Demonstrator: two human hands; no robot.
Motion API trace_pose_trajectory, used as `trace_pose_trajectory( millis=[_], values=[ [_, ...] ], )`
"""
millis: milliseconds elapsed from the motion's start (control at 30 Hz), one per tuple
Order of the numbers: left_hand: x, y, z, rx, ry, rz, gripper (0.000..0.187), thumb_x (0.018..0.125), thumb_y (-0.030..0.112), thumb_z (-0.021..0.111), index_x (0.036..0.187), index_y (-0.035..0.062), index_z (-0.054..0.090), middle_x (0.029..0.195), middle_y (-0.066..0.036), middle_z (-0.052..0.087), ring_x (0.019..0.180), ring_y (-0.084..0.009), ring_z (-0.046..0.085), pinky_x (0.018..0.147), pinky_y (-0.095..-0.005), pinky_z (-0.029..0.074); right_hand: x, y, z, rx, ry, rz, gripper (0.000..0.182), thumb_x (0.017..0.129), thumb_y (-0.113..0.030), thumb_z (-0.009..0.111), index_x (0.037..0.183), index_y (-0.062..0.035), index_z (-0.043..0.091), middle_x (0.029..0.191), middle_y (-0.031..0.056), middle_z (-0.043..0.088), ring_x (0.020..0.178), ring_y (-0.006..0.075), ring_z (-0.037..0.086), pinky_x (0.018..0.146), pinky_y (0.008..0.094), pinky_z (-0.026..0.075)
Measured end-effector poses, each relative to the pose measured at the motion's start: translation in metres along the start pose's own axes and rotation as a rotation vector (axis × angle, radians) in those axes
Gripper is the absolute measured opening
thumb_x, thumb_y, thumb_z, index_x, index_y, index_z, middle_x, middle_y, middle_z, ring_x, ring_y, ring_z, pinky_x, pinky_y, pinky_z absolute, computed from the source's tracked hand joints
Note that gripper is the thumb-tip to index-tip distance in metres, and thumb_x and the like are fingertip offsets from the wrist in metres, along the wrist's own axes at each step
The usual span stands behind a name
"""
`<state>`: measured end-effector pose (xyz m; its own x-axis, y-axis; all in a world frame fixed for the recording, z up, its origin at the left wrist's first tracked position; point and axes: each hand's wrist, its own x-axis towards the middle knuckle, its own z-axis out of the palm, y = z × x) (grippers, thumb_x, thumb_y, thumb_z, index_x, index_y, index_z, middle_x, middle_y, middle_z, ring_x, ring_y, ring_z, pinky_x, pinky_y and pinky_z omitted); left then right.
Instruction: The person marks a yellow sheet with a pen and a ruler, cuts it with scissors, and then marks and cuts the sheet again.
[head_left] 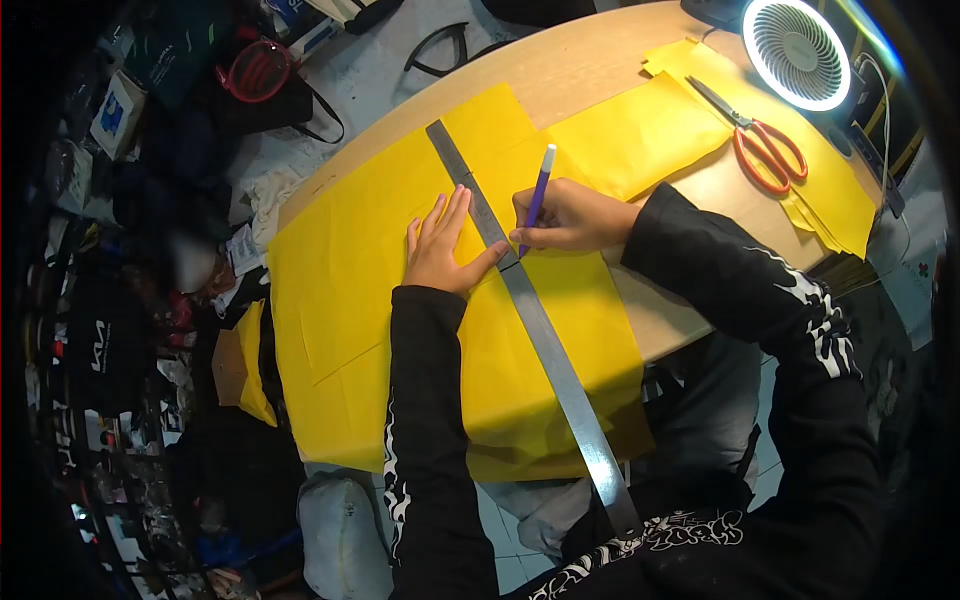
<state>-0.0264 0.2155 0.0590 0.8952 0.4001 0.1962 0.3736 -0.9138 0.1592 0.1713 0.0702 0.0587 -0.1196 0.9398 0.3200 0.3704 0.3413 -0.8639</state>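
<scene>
A large yellow sheet [340, 290] covers much of the table, and a long metal ruler [555, 355] lies slanted across it, its near end reaching past the table edge toward my body. My left hand [440, 245] lies spread, fingertips and thumb pressing on the ruler's left edge, holding nothing. In my right hand [575, 215] is a purple pen [537, 195] with a pale end cap, held upright-tilted. Its tip is down at the ruler's right edge, near a dark line across the metal. Whether it touches the sheet is hard to tell.
Orange-handled scissors [768, 155] rest on more yellow sheets [640, 135] at the right of the wooden table [590, 50]. A lit round fan [797, 52] stands at the back right. Left of the table are a red-rimmed object [258, 72] and cluttered shelves.
</scene>
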Motion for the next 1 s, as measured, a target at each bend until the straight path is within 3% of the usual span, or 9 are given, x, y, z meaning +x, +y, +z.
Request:
trace_pose_trajectory(
  millis=[167, 267, 500, 600, 1000],
  values=[
    [-0.0002, 0.004, -0.0035, 0.011, -0.039, -0.023, 0.085, 0.082, 0.058, 0.061, 0.146, 0.0083, 0.035, 0.151, -0.013, 0.035, 0.142, -0.028, 0.027, 0.113, -0.0447, 0.014, 0.0006, -0.0013, 0.0001, -0.015, -0.006, -0.008, 0.026, 0.092, -0.021, 0.065, 0.079, -0.001, 0.057, 0.065, 0.0035, 0.056, 0.058, 0.0113, 0.05, 0.054, 0.0265, 0.04],
    [0.0002, 0.0013, -0.0002, 0.011, 0.009, 0.003, 0.088, 0.08, 0.062, 0.062, 0.145, 0.0078, 0.037, 0.149, -0.011, 0.039, 0.14, -0.0279, 0.03, 0.113, -0.0502, 0.017, 0.0003, -0.0018, -0.0008, -0.015, -0.013, -0.014, 0.026, 0.092, -0.022, 0.065, 0.079, -0.0009, 0.058, 0.065, 0.0039, 0.056, 0.058, 0.0119, 0.05, 0.054, 0.0266, 0.04],
    [-0.0005, 0.0011, 0.0006, 0.01, 0.006, -0.008, 0.088, 0.079, 0.062, 0.062, 0.144, 0.008, 0.038, 0.149, -0.011, 0.039, 0.14, -0.0274, 0.03, 0.113, -0.05, 0.017, 0.0016, 0.0039, 0.0007, 0.046, -0.014, 0.022, 0.025, 0.092, -0.022, 0.064, 0.081, -0.0013, 0.058, 0.07, 0.006, 0.061, 0.061, 0.0131, 0.056, 0.057, 0.0258, 0.042],
    [-0.0003, 0.0005, 0.0007, 0.019, 0.005, -0.008, 0.089, 0.079, 0.063, 0.062, 0.144, 0.0082, 0.038, 0.149, -0.011, 0.039, 0.14, -0.0274, 0.03, 0.113, -0.05, 0.017, 0.0011, -0.003, -0.0039, -0.066, -0.048, 0.012, 0.024, 0.092, -0.022, 0.064, 0.082, -0.0014, 0.058, 0.071, 0.0066, 0.063, 0.063, 0.0134, 0.058, 0.058, 0.0256, 0.044],
    [0.0004, -0.0013, 0.0015, 0.002, 0.008, 0.002, 0.089, 0.079, 0.062, 0.063, 0.144, 0.0074, 0.037, 0.149, -0.012, 0.038, 0.14, -0.028, 0.031, 0.113, -0.0492, 0.017, 0.0019, 0.0035, 0.0002, -0.01, 0.01, -0.017, 0.022, 0.09, -0.019, 0.066, 0.079, -0.0016, 0.059, 0.065, 0.0071, 0.059, 0.056, 0.0145, 0.051, 0.054, 0.0284, 0.04]
  ],
)
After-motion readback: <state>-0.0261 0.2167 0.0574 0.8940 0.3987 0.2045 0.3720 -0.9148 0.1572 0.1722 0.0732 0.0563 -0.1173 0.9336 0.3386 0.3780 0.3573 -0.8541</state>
